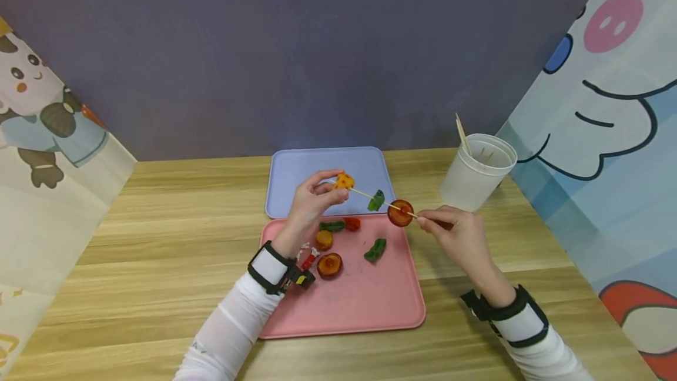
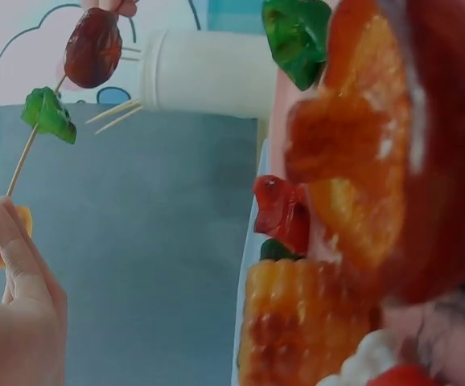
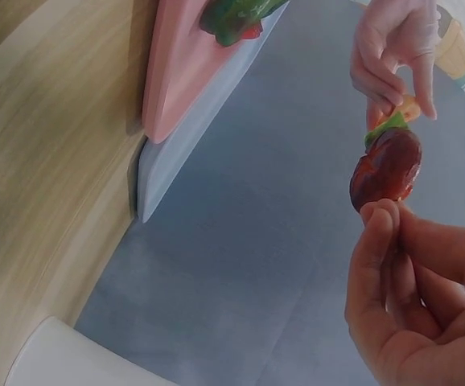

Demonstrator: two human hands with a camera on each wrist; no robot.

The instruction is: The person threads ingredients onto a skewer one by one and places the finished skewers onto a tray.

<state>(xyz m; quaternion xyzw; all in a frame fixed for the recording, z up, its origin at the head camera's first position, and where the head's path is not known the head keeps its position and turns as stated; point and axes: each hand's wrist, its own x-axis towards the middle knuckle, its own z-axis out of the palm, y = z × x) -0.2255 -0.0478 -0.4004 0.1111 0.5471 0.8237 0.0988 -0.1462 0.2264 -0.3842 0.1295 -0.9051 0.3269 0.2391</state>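
Observation:
A thin wooden skewer (image 1: 361,193) is held level above the trays. My left hand (image 1: 311,199) pinches a yellow piece with brown spots (image 1: 345,181) at the skewer's far end; the tip pokes out beyond it. Along the stick sit a green pepper piece (image 1: 376,200) and a round, glossy brown-red piece with an orange cut face (image 1: 400,213). Just past that round piece, my right hand (image 1: 462,235) grips the skewer's other end between thumb and fingers. In the right wrist view the round piece (image 3: 387,167) hides part of the skewer.
On the pink tray (image 1: 370,307) lie a second round piece (image 1: 330,266), a corn piece (image 1: 324,240), green pepper pieces (image 1: 375,250), a red piece (image 1: 352,224) and a red-and-white piece (image 1: 309,258). Behind is a blue tray (image 1: 328,163). A white bucket (image 1: 468,178) with skewers stands right.

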